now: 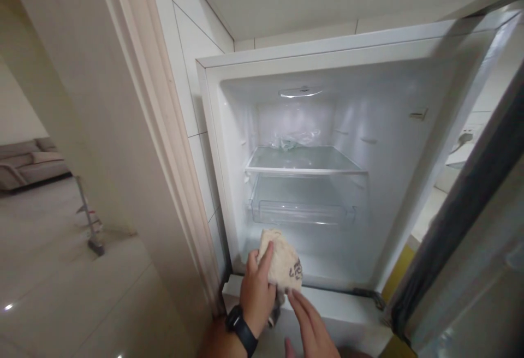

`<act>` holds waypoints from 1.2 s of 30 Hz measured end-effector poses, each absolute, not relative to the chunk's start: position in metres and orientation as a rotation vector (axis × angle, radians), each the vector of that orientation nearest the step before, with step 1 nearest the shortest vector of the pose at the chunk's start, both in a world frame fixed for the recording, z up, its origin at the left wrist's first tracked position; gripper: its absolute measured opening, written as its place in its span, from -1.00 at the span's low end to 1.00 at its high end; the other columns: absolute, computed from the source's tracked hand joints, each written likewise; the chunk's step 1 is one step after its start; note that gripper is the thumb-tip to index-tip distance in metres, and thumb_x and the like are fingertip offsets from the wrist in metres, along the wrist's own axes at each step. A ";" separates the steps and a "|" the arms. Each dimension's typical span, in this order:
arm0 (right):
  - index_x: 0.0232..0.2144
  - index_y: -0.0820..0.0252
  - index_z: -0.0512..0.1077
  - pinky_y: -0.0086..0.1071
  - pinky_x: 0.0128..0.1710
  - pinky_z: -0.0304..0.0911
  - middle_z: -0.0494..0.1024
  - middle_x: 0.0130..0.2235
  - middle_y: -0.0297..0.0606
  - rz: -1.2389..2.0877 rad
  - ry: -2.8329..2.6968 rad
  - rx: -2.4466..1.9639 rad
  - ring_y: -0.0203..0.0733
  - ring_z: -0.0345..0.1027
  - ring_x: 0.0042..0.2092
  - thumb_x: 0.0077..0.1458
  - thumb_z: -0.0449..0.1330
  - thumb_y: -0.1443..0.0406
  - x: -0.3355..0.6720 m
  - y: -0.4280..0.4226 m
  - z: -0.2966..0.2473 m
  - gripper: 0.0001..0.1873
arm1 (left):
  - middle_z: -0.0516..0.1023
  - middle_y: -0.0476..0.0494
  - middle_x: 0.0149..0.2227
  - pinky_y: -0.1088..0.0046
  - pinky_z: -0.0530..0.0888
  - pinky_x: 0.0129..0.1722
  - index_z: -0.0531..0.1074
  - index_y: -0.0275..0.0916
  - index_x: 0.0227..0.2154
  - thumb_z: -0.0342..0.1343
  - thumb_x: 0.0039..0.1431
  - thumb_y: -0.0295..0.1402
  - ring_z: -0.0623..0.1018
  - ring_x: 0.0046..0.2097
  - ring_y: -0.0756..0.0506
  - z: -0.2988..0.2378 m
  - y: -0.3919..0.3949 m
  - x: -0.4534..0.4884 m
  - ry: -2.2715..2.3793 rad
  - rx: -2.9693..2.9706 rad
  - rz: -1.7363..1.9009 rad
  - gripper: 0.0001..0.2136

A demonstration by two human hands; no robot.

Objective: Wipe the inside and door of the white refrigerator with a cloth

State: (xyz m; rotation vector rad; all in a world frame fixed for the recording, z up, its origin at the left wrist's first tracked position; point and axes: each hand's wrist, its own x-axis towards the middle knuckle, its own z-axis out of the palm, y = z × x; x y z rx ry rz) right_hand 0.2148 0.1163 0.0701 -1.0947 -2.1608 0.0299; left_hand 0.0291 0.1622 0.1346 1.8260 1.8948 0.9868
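An open fridge [213, 129] stands in front of me with its compartment nearly bare. My left hand [256, 292], with a black watch on the wrist, grips a bunched cream cloth [284, 262] with dark print at the lower front edge of the compartment. My right hand [311, 325] is just below the cloth, fingers stretched out and touching its lower edge. Inside the fridge are a glass shelf [305, 169] with a crumpled clear plastic bag [292, 139] on it and a clear drawer [301, 213] below.
The fridge door [462, 210] hangs open at the right. A cream door frame [159, 145] and tiled wall stand at the left. Beyond the frame are a shiny tiled floor, a mop-like tool [92, 221] and a grey sofa [28, 164].
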 end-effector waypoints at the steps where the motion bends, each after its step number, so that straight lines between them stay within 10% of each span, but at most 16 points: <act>1: 0.43 0.17 0.06 -0.10 0.27 0.33 0.21 0.40 -0.05 0.055 -2.116 -1.097 0.10 0.18 0.37 0.18 0.13 0.35 0.202 0.120 0.093 -0.21 | 0.19 -0.18 0.29 0.35 0.37 0.26 0.06 0.09 0.41 -0.06 -0.01 -0.69 0.35 0.30 -0.19 0.147 0.157 0.029 1.870 1.827 1.040 -0.10; 7: 0.46 -0.01 -0.17 0.11 0.38 0.11 -0.01 0.48 -0.08 0.414 -1.821 -0.903 0.09 -0.08 0.47 0.35 0.07 0.20 0.156 0.149 0.192 -0.23 | 0.15 -0.23 0.37 0.17 0.46 0.27 0.03 0.06 0.42 -0.04 0.29 -0.47 0.34 0.35 -0.22 0.195 0.134 0.019 1.690 2.033 1.374 -0.33; 15: 0.39 0.03 -0.10 0.13 0.29 0.22 0.24 0.31 0.03 0.759 -1.238 -0.735 0.09 0.28 0.27 0.07 0.38 0.08 0.120 0.210 0.236 0.02 | 0.21 -0.19 0.42 0.22 0.33 0.39 -0.14 -0.14 0.46 -0.03 0.30 -0.53 0.24 0.42 -0.10 0.244 0.140 -0.030 1.303 2.648 1.226 -0.27; 24: 0.19 0.11 0.29 0.00 0.29 0.21 0.44 0.15 -0.10 0.479 -1.392 -0.596 -0.03 0.34 0.19 0.14 0.26 0.24 0.099 0.275 0.325 -0.43 | 0.49 -0.18 0.23 0.12 0.39 0.33 0.24 -0.11 0.34 0.12 0.15 -0.63 0.44 0.29 -0.18 0.359 0.147 -0.151 1.865 2.931 1.953 -0.32; 30: 0.26 0.07 0.32 -0.01 0.38 0.09 0.25 0.35 -0.06 0.183 -1.608 -0.455 -0.01 0.06 0.41 0.16 0.19 0.31 0.062 0.309 0.414 -0.40 | -0.33 -0.20 0.53 -0.27 -0.06 0.44 -0.13 -0.02 0.46 0.15 0.25 -0.37 -0.19 0.51 -0.41 0.404 0.192 -0.224 2.304 2.854 1.882 -0.19; 36: 0.30 0.01 0.31 -0.05 0.30 0.24 0.12 0.39 -0.04 0.155 -1.747 -0.537 0.05 0.13 0.38 0.08 0.21 0.37 0.036 0.310 0.370 -0.29 | -0.44 -0.07 0.53 -0.22 -0.12 0.45 -0.26 0.00 0.47 0.01 0.35 -0.34 -0.24 0.52 -0.35 0.392 0.201 -0.222 2.389 2.787 1.842 -0.25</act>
